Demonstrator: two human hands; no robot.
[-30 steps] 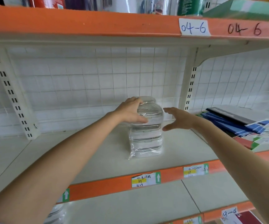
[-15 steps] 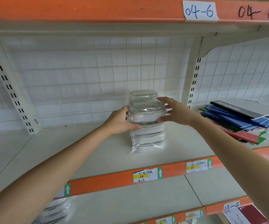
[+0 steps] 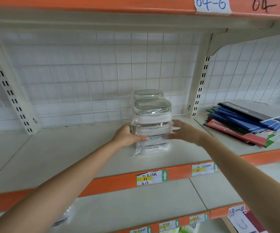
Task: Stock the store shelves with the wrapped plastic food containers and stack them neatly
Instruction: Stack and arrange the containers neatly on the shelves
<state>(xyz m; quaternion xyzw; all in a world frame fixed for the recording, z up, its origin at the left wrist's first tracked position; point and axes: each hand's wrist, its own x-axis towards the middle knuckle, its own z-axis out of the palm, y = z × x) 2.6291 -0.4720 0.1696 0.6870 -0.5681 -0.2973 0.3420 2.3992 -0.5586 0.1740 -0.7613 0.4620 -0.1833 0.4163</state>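
A stack of wrapped clear plastic food containers [image 3: 152, 115] with grey-rimmed lids stands on the middle shelf [image 3: 68, 158], near its centre. The top of a second wrapped stack [image 3: 147, 93] shows right behind it. My left hand [image 3: 127, 136] holds the front stack's lower left side, thumb lying across its front and fingers hidden behind the wrap. My right hand [image 3: 182, 132] is blurred at the stack's lower right side, fingers spread and straight, touching or almost touching the wrap.
A pile of notebooks [image 3: 247, 121] lies on the same shelf to the right, past a slotted upright [image 3: 200, 84]. A wire grid backs the shelf. More wrapped containers [image 3: 61, 219] sit on the lower shelf at left. Price labels [image 3: 151, 178] line the orange edge.
The top pack has been set on the front stack. Both hands have slid from its lid down to the stack's lower sides. The view has tilted down slightly.
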